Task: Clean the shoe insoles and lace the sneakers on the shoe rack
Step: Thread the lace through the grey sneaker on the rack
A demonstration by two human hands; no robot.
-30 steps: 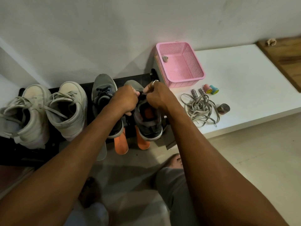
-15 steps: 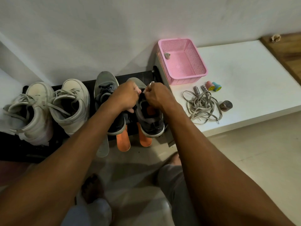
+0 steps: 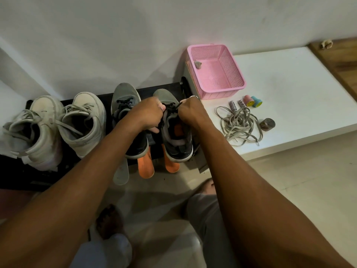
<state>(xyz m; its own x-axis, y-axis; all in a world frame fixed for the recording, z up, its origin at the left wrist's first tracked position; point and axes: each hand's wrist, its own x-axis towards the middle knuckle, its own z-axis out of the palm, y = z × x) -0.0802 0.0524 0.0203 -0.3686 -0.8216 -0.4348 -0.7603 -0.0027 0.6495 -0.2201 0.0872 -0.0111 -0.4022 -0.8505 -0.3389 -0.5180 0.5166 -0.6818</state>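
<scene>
Two grey-and-black sneakers stand on the black shoe rack (image 3: pixel 154 89). My left hand (image 3: pixel 146 115) and my right hand (image 3: pixel 190 111) are both closed on the black lace (image 3: pixel 171 108) over the tongue of the right grey sneaker (image 3: pixel 176 140). The left grey sneaker (image 3: pixel 125 101) sits beside it, partly hidden by my left forearm. Two orange insoles (image 3: pixel 145 166) and a grey insole (image 3: pixel 121 174) stick out from under the shoes at the rack's front. Two white sneakers (image 3: pixel 58 124) stand at the left with loose laces.
A white bench (image 3: pixel 293 84) to the right carries a pink basket (image 3: pixel 214 71), a tangle of grey laces (image 3: pixel 238 124), two batteries, two small stampers (image 3: pixel 252 101) and a small round roll (image 3: pixel 267 123). My feet and knees are on the tiled floor below.
The hands stay on the right grey sneaker's lace, drifting slightly apart. The camera view has shifted a little, so everything sits a bit higher in the frame.
</scene>
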